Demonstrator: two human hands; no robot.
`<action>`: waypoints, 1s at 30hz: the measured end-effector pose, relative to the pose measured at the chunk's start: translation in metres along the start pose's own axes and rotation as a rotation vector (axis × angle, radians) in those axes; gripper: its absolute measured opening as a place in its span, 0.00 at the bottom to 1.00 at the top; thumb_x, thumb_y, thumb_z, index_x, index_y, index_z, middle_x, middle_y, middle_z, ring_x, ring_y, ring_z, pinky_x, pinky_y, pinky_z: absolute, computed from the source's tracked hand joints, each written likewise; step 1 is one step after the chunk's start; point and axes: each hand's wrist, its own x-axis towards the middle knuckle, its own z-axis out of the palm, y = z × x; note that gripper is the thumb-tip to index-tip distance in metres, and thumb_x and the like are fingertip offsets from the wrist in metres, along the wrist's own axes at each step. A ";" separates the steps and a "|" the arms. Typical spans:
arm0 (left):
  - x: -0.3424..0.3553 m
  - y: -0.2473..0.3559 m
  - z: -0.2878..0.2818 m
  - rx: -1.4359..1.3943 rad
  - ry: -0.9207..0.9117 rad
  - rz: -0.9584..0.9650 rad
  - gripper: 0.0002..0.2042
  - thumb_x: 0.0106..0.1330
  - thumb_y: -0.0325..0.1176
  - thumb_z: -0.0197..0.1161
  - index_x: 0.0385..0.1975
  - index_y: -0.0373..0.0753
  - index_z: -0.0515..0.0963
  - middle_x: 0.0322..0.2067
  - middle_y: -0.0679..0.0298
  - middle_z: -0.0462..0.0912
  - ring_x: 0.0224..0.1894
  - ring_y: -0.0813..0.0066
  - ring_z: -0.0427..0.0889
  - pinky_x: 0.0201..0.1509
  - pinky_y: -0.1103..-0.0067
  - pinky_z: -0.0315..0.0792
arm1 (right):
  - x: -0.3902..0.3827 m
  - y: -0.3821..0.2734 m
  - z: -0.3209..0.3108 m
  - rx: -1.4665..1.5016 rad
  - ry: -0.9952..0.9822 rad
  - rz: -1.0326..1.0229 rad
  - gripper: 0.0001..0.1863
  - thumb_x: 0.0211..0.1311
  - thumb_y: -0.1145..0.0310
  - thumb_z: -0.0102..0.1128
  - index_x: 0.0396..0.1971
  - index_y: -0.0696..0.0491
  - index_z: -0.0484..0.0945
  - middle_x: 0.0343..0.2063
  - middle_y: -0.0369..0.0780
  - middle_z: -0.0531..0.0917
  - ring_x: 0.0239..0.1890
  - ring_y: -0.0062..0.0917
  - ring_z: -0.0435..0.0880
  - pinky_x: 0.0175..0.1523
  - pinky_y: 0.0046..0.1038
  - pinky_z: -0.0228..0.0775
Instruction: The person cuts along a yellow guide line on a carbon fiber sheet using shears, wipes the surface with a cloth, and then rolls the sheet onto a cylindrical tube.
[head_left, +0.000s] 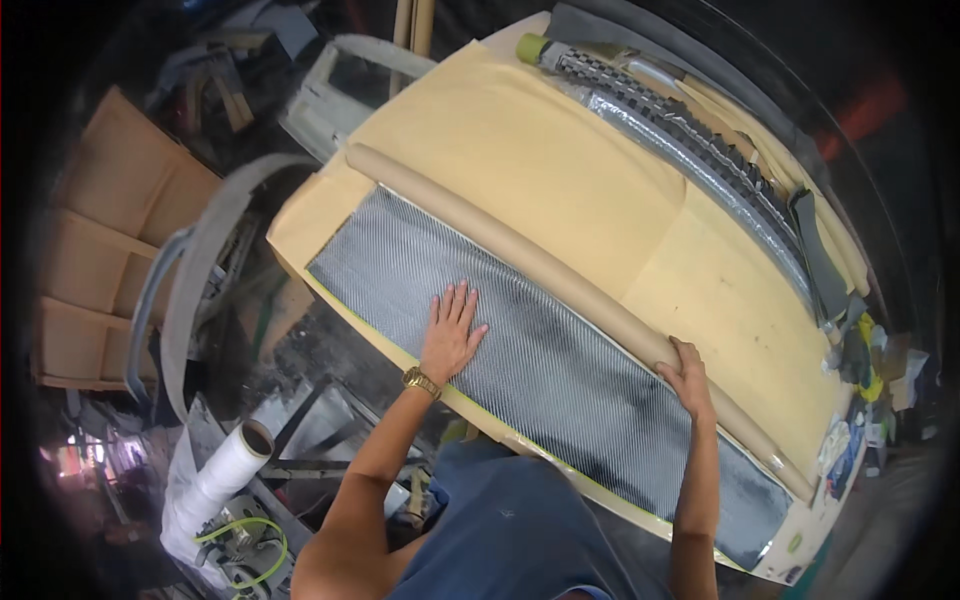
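A strip of dark grey carbon-fibre-look woven fabric (540,370) lies unrolled along the near side of the table, with a thin yellow-green line on its near edge. My left hand (453,335) rests flat on this fabric, fingers stretched out; a gold watch (421,381) is on that wrist. Along the fabric's far edge runs a long brown cardboard tube (520,255). On its right half sits my right hand (687,376), the fingers bent over the tube's top and the palm side near the fabric. The fingertips of that hand partly show.
Yellowish paper (500,140) covers the table (800,545). Other rolls, one in checkered wrap (650,95) and one silvery (700,185), lie at its far edge. A roll of white film (225,475) stands at lower left. Brown panels (115,250) and curved grey parts (215,240) stand left.
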 end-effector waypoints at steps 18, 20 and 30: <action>0.059 -0.014 -0.010 -0.237 -0.009 0.209 0.33 0.70 0.45 0.53 0.69 0.31 0.56 0.73 0.52 0.51 0.74 0.56 0.51 0.77 0.62 0.46 | 0.011 -0.020 0.004 0.188 -0.084 0.253 0.28 0.54 0.68 0.69 0.56 0.59 0.72 0.53 0.49 0.77 0.57 0.40 0.76 0.63 0.35 0.65; 0.057 -0.013 -0.007 -0.180 -0.046 0.257 0.33 0.71 0.46 0.52 0.69 0.31 0.56 0.73 0.52 0.50 0.74 0.57 0.50 0.77 0.63 0.45 | 0.007 -0.017 0.009 0.199 -0.037 0.254 0.29 0.52 0.68 0.70 0.55 0.58 0.73 0.52 0.48 0.77 0.57 0.40 0.76 0.63 0.35 0.65; 0.047 -0.013 -0.008 -0.180 -0.027 0.222 0.33 0.70 0.47 0.51 0.69 0.31 0.57 0.73 0.54 0.52 0.73 0.57 0.54 0.76 0.63 0.47 | 0.003 -0.039 0.009 0.085 0.003 0.168 0.34 0.46 0.69 0.72 0.57 0.58 0.72 0.51 0.46 0.76 0.55 0.41 0.75 0.61 0.36 0.67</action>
